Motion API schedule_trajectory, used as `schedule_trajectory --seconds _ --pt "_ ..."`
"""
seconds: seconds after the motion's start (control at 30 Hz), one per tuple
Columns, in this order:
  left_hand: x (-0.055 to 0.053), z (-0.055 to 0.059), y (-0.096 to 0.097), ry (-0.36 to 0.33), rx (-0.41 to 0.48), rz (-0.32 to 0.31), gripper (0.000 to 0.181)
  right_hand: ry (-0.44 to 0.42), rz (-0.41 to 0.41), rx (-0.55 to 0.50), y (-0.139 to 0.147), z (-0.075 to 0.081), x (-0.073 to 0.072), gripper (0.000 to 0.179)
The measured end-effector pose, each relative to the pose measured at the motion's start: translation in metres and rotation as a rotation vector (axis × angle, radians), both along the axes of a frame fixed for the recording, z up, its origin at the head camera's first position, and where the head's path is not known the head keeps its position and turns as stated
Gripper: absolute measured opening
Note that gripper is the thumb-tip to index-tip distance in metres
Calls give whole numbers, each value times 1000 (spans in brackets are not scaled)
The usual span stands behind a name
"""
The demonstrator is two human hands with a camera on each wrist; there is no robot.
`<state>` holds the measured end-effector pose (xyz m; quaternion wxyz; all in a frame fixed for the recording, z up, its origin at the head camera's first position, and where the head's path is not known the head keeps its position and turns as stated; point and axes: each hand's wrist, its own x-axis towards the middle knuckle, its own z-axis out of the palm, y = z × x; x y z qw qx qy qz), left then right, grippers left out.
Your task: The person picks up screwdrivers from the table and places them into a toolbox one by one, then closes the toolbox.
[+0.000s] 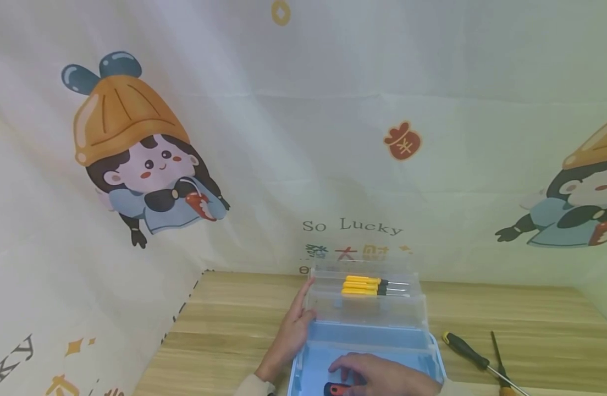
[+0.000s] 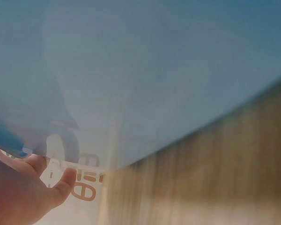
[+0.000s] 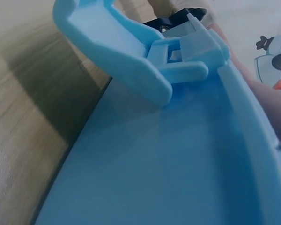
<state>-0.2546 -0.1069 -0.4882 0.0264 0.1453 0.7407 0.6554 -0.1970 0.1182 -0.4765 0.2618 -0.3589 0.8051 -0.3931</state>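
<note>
A light-blue toolbox [image 1: 434, 352] stands with its clear lid [image 1: 368, 311] raised. My left hand [image 1: 291, 330] touches the lid's left edge, index finger stretched along it and thumb lower down; in the left wrist view this hand [image 2: 33, 187] shows at the lower left. Three yellow-handled screwdrivers [image 1: 361, 286] lie side by side in the lid's upper part. Over the box, my right hand [image 1: 378, 377] has curled fingers and its thumb at a red-and-black handle [image 1: 337, 389]. The rest of that tool is hidden by the hand and frame edge.
On the wooden table [image 1: 224, 324], right of the box, lie a black-and-yellow-handled screwdriver [image 1: 464, 349] and a dark thin tool [image 1: 498, 360] with a wooden-coloured end. A blue latch [image 3: 117, 44] juts from the box. A printed curtain [image 1: 283, 137] hangs behind.
</note>
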Motion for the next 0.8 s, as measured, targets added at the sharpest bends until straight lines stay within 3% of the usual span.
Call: schedule_trajectory --seconds 0.47,0.8 --pt "1 3 -1 -6 11 -6 66 40 27 -50 9 14 5 30" --pt "1 1 0 -21 7 -7 66 74 13 -74 23 40 14 28"
